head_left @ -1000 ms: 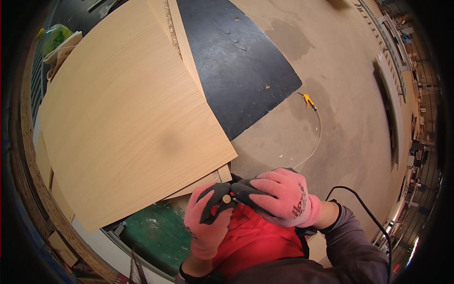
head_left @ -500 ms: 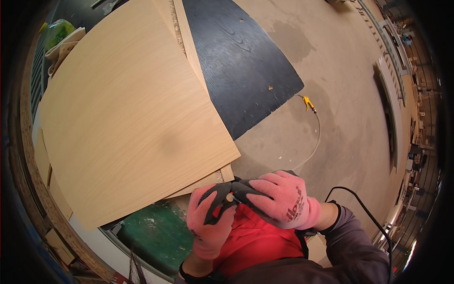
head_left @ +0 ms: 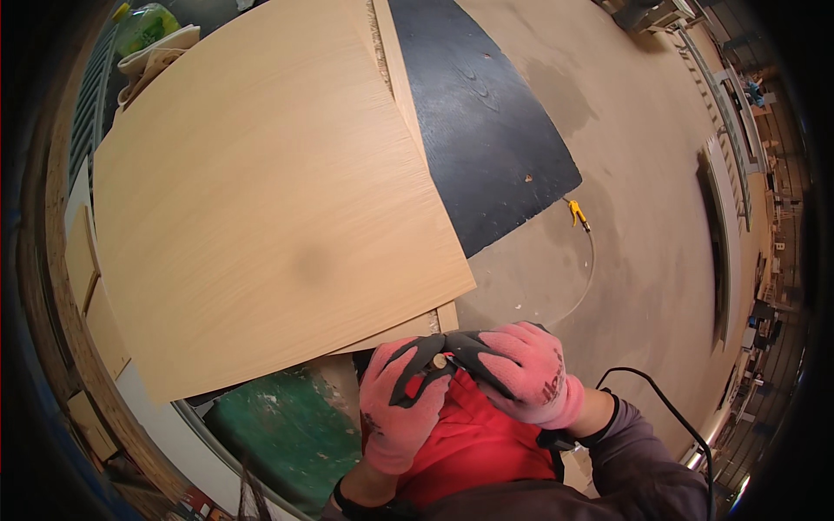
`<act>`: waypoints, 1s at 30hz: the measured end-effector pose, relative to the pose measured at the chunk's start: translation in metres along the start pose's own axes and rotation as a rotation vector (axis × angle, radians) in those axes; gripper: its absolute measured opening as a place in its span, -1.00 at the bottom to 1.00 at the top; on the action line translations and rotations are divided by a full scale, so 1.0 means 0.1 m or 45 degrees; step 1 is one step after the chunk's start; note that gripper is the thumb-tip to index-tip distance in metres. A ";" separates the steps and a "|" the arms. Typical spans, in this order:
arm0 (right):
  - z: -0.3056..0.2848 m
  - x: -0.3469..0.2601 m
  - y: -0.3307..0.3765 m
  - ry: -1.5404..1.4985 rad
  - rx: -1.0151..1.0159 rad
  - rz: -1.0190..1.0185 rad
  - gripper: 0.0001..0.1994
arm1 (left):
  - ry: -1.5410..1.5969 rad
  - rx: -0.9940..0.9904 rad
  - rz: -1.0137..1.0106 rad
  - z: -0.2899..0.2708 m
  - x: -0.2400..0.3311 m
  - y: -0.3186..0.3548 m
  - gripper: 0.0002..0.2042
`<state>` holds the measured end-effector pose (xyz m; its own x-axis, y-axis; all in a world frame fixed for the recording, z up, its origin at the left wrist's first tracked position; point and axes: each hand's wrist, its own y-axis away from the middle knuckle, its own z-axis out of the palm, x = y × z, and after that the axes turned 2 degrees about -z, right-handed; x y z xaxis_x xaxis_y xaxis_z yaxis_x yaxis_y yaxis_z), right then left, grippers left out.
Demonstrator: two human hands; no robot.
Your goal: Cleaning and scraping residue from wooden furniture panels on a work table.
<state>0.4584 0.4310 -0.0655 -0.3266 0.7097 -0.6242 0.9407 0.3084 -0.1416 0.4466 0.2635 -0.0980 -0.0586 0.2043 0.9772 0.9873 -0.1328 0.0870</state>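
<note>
My left hand (head_left: 404, 395), in a pink glove with dark grey fingers, is closed around a small round tan-ended piece (head_left: 440, 361). Its exact kind is too small to tell. My right hand (head_left: 519, 373), gloved the same way, has its fingertips pressed together against the left fingertips, right beside that piece. Whatever the right fingers pinch is hidden. Both hands are held in front of my red apron (head_left: 469, 443), just off the near corner of a large light wood-grain panel (head_left: 278, 200).
Beneath the panel lie more boards and a black board (head_left: 478, 113) to the right. A yellow air blow gun (head_left: 579, 214) on a thin hose rests on the floor. A green surface (head_left: 278, 434) shows at the near left, a green bottle (head_left: 143, 30) at the far left.
The panel and boards have shifted right in the picture as the view turned. My hands stay together at the small round piece, with little change in the fingers.
</note>
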 end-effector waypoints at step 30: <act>1.01 -0.88 -0.38 -1.997 0.506 1.204 -0.67 | -0.084 -0.426 0.028 -1.31 -0.35 -0.20 -0.52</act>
<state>0.4603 0.2927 -0.0826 0.4008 -0.6872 -0.6060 0.7756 -0.0976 0.6237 0.4097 0.1319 -0.1081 -0.0176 0.2585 0.9659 0.8843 -0.4467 0.1356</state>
